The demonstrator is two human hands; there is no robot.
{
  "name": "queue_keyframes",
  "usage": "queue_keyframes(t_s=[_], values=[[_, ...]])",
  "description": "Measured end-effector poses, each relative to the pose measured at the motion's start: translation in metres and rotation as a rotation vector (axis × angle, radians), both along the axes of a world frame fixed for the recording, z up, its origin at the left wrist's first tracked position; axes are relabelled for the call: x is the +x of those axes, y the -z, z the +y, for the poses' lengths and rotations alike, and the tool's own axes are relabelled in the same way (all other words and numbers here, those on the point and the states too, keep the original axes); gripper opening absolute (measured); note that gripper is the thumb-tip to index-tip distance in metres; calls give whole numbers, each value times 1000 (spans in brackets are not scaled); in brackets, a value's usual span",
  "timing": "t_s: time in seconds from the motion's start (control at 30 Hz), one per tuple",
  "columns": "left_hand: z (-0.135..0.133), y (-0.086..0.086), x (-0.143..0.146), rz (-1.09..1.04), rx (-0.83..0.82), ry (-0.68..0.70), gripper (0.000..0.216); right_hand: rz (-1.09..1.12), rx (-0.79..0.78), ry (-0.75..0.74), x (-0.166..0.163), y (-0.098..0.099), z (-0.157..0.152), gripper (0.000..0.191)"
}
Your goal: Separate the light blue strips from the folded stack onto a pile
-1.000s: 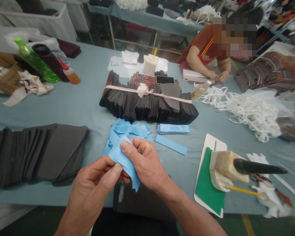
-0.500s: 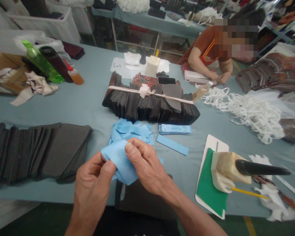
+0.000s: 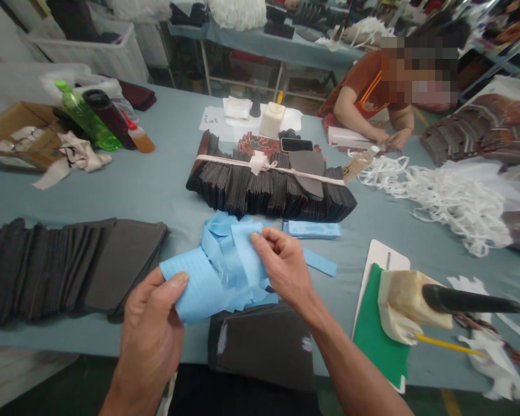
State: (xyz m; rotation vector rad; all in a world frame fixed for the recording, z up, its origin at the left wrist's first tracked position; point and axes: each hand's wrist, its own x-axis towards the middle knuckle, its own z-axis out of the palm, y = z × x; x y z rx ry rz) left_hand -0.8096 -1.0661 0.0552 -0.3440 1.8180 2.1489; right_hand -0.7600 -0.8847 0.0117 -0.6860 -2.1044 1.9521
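Light blue satin fabric strips (image 3: 197, 289) lie fanned out in my left hand (image 3: 156, 329), its thumb pressed on top. My right hand (image 3: 286, 266) pinches one blue strip (image 3: 245, 234) between thumb and fingers, apart from the left hand's strips. Behind and between the hands is a loose heap of blue strips (image 3: 216, 231); where it meets the held ones is hard to make out. Below them, at the table edge, sits a dark grey panel (image 3: 262, 346) with two whitish patches. A folded bundle of blue strips (image 3: 314, 229) and a flat blue strip (image 3: 320, 263) lie to the right.
A tied row of black pieces (image 3: 268, 190) stands ahead, and fanned dark grey panels (image 3: 112, 260) lie left. A cream pot with a black-handled tool (image 3: 398, 306) rests on a green sheet (image 3: 372, 323) at right. Across the table (image 3: 173, 133) another person (image 3: 355, 98) works near white cords (image 3: 455, 202).
My hands have moved apart. The left has gone slightly left with its strips, while the right has drawn a strip up and right. More of the dark grey panel shows.
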Motion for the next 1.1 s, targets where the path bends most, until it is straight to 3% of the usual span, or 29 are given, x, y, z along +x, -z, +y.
queue_keyframes(t_s=[0.1,0.27,0.4,0.5,0.57,0.63,0.73,0.87,0.97,1.1], values=[[-3,-4,-5,-44,69,-65,26,-89,117,63,-10,24,31,49],[-10,-3,-9,-20,95,-57,31,-202,271,116,-24,50,71,37],[-6,-3,-5,13,100,-50,29,-284,430,140,-27,36,77,22],[-1,-2,-2,-10,100,26,30,-238,449,62,-20,7,56,31],[1,1,-1,-29,96,82,32,-91,288,-139,-14,-13,31,38],[0,6,1,-23,83,145,33,-20,24,-283,-8,-29,4,46],[-2,13,7,4,76,249,33,-15,-273,-291,-2,-41,-28,47],[-2,15,17,-15,115,271,32,-15,-560,-219,-1,-42,-44,52],[-3,14,21,-37,130,328,34,8,-652,-208,-2,-41,-44,55],[-7,13,21,11,78,455,32,33,-604,-163,-1,-40,-43,54]])
